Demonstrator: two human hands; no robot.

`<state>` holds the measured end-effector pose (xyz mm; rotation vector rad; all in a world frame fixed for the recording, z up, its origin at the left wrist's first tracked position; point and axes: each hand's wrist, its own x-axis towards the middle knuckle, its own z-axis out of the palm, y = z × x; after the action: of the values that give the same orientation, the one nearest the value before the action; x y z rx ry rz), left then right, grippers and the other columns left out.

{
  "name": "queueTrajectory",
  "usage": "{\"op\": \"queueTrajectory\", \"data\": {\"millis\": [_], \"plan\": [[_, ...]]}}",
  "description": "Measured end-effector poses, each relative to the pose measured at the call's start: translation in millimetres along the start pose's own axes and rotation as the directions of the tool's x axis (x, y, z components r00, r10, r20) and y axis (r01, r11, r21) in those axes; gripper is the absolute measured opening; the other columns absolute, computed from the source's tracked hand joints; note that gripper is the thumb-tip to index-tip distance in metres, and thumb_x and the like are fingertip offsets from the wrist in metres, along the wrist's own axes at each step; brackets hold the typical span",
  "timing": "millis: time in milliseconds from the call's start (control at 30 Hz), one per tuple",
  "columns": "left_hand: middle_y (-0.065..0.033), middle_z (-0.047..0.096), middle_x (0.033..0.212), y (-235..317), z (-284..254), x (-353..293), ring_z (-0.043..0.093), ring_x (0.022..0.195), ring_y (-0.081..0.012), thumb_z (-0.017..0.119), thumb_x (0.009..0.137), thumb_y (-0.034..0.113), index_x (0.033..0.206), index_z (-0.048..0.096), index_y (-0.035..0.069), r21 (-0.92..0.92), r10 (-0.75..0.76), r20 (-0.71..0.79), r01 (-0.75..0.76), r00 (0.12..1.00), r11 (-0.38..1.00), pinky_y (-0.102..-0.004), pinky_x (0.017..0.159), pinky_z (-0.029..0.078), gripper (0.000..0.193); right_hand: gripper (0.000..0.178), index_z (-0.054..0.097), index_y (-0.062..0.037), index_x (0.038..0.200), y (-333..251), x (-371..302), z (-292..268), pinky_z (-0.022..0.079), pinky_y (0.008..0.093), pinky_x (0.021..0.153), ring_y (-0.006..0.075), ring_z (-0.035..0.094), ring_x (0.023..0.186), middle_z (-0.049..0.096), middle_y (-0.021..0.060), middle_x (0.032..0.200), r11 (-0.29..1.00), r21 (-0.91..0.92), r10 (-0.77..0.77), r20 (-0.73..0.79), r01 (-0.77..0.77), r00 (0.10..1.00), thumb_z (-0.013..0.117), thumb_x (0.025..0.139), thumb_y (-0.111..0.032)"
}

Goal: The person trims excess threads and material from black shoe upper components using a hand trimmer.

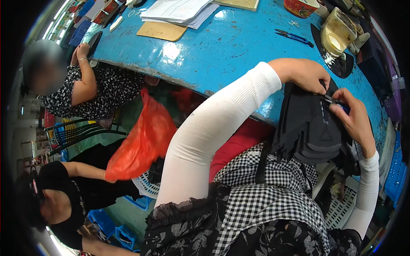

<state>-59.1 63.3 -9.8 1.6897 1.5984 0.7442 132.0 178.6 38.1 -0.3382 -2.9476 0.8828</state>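
Observation:
A stack of flat black fabric-like pieces [305, 123] with stepped, notched edges hangs over the table's near edge, above my lap. My left hand [305, 74] pinches the upper end of the stack, its fingers curled down on the black material. From the right, my right hand [354, 117] grips a small blue-handled tool [341, 105] whose metal tip meets the stack just beside my left fingertips. Pale marks run down the top piece below that tip. My fingers partly hide the tool, so its exact kind is unclear.
On the worn blue table [222, 55] lie blue thread snips [294, 37], papers [177, 10], a brown envelope [161, 31] and a stained yellowish container [338, 32]. To the left one person sits at the table; another person holds a red plastic bag [143, 141]. Blue baskets [102, 224] stand below.

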Motion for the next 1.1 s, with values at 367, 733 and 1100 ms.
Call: {"op": "queueTrajectory", "data": {"millis": [367,733,1100], "plan": [[-0.0010,0.065,0.078,-5,-1,0,0.057,0.075,-0.0101,0.062,0.088,0.023,0.094,0.064,0.004,-0.234,0.089,-0.041,-0.096,0.995,0.967,-0.0268,0.070,0.045,0.020,0.047,0.053,0.0012,0.116,-48,-42,52,0.052,0.0326,0.052,0.0260,0.066,0.060,0.062,0.0236,0.119,0.770,-0.601,-0.287,-0.026,0.215,0.957,0.070,0.083,-0.028],[0.0071,0.055,0.066,17,-33,-44,0.039,0.053,0.0021,0.068,0.089,0.023,0.101,0.069,0.009,-0.458,-0.180,-0.549,-0.114,0.817,0.882,-0.0163,0.047,0.022,0.018,0.018,0.051,-0.0016,0.085,-50,-31,63,0.050,0.0355,0.047,0.0292,0.064,0.054,0.066,0.0260,0.093,0.898,-0.409,-0.253,-0.175,0.164,0.952,0.064,0.079,-0.013],[0.0043,0.060,0.067,26,-40,-49,0.036,0.051,0.0018,0.067,0.091,0.022,0.103,0.069,0.008,-0.429,-0.125,-0.615,-0.198,0.778,0.882,-0.0163,0.046,0.022,0.019,0.031,0.053,0.0100,0.077,-25,-30,32,0.046,0.0427,0.059,0.0425,0.055,0.063,0.055,0.0278,0.068,0.971,0.223,0.119,-0.122,-0.090,0.985,0.053,0.085,-0.020]]}}
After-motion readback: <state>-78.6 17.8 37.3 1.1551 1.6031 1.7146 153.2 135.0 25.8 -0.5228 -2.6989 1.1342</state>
